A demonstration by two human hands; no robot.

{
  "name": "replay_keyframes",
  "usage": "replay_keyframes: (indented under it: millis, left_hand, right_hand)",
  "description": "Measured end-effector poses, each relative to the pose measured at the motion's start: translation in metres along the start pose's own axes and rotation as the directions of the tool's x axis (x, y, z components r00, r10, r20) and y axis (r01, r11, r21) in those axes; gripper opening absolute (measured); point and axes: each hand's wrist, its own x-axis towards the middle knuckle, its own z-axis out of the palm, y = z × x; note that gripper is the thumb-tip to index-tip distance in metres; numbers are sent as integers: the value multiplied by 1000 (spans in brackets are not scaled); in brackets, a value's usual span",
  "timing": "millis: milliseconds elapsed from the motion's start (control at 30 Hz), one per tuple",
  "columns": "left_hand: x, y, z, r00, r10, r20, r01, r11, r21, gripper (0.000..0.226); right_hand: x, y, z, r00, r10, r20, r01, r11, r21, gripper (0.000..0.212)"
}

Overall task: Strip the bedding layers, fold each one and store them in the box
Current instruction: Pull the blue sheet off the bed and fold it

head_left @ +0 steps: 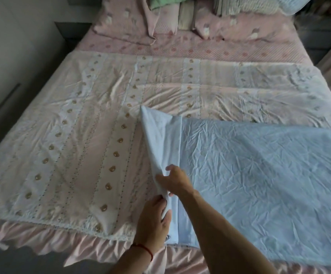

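A pale blue sheet [259, 175] is lying wrinkled across the near right part of the bed, on top of a pink and white patterned coverlet [71, 135] with rows of small brown motifs. The sheet's left edge is being gathered into a raised fold running from a far point down toward the near edge. The left hand [152, 220] is gripping this gathered edge near the foot of the bed, fingers curled round the cloth; a red cord is sitting on its wrist. The right hand [175, 179] is pinching the same fold just beyond the left, crossing over it. A pink ruffled skirt [42, 240] is hanging along the near edge. Pink pillows [239, 26] are resting at the far end.
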Motion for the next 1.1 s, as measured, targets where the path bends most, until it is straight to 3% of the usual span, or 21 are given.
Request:
replay_keyframes:
  millis: [100,267,433,500,600,700,800,933,1100]
  left_hand:
    - [-7,28,32,998,55,-9,-55,998,2,30]
    - [-17,98,85,995,100,-17,-101,994,-47,43]
    - [-15,147,137,977,213,-17,-214,976,-43,21]
    - [-3,138,151,989,146,-9,-146,988,-40,15]
    - [24,97,159,999,-9,-32,11,997,73,26]
    - [64,58,159,988,-157,-9,154,960,232,43]
    - [116,37,159,980,-200,-5,192,934,300,54]
    - [192,31,166,930,-356,-97,367,916,161,60]
    - [253,23,173,868,-486,-103,479,874,-88,70]
  right_hand:
    - [9,32,-36,993,-65,-96,54,991,-119,41]
    - [-11,103,-114,990,-61,-130,73,993,91,9]
    - [-3,188,-164,990,11,-141,8,991,136,11]
    - [6,221,-171,995,76,-62,-62,977,203,14]
    - [22,254,-172,990,137,22,-137,940,312,36]
    - [46,263,-169,990,139,1,-129,915,382,48]
    - [87,253,-173,993,100,-62,-66,909,410,61]
    - [155,230,-181,981,108,-163,-16,874,486,60]
    - [205,202,-200,931,-22,-363,164,916,366,23]
